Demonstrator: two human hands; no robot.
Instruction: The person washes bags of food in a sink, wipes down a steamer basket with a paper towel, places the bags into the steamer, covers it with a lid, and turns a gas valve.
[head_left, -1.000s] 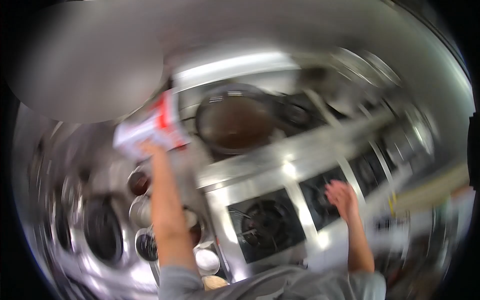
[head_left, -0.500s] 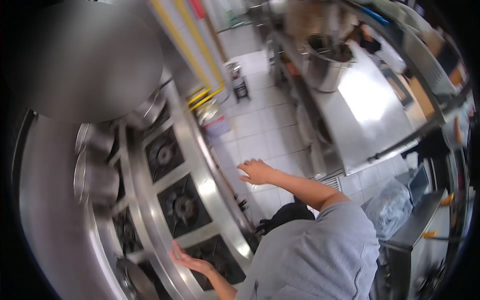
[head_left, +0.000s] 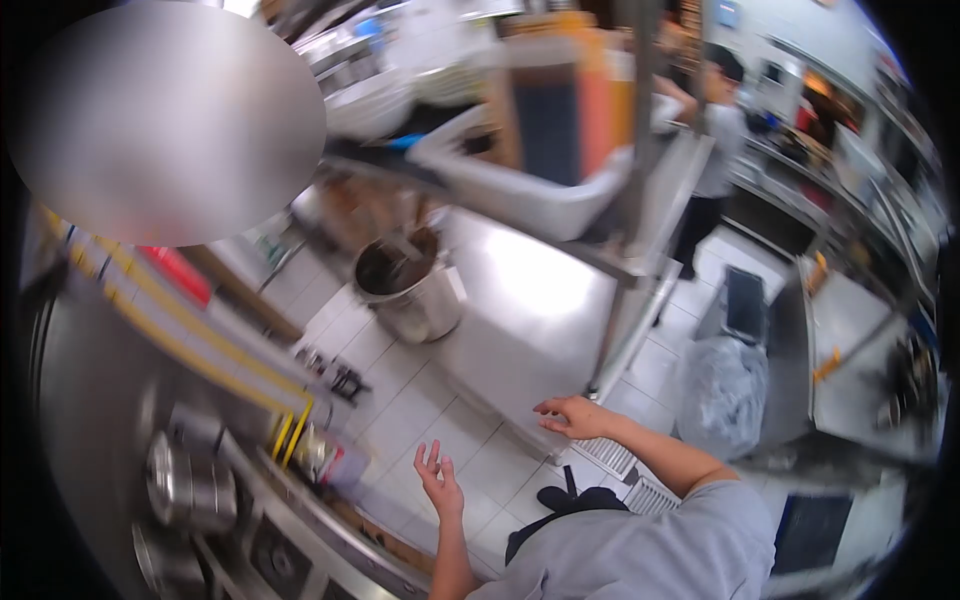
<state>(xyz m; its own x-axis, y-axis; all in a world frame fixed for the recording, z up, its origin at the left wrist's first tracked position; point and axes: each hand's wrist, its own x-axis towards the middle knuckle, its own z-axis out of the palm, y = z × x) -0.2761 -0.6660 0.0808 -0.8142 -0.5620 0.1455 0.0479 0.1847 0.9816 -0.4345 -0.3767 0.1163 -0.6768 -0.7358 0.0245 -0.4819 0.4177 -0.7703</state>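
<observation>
My left hand [head_left: 440, 482] is raised over the tiled floor near the stove edge, fingers spread and holding nothing. Nearer the steel table [head_left: 530, 345], my right hand [head_left: 572, 416] hangs above the floor by its corner, its fingers loosely bent and empty. Neither hand visibly touches anything. A large steel pot [head_left: 420, 305] with utensils in it stands at the left end of the table.
Stove burners [head_left: 278, 555] and steel pots [head_left: 190, 485] lie at lower left. Above the table, a shelf holds a white bin [head_left: 575, 212]. A person [head_left: 712, 150] stands at upper right. A plastic bag [head_left: 722, 395] is at right, beside a steel counter [head_left: 865, 370].
The view has swung from the stove to the aisle and table. My left hand, earlier on a red-and-white box, is now empty. The box is out of view.
</observation>
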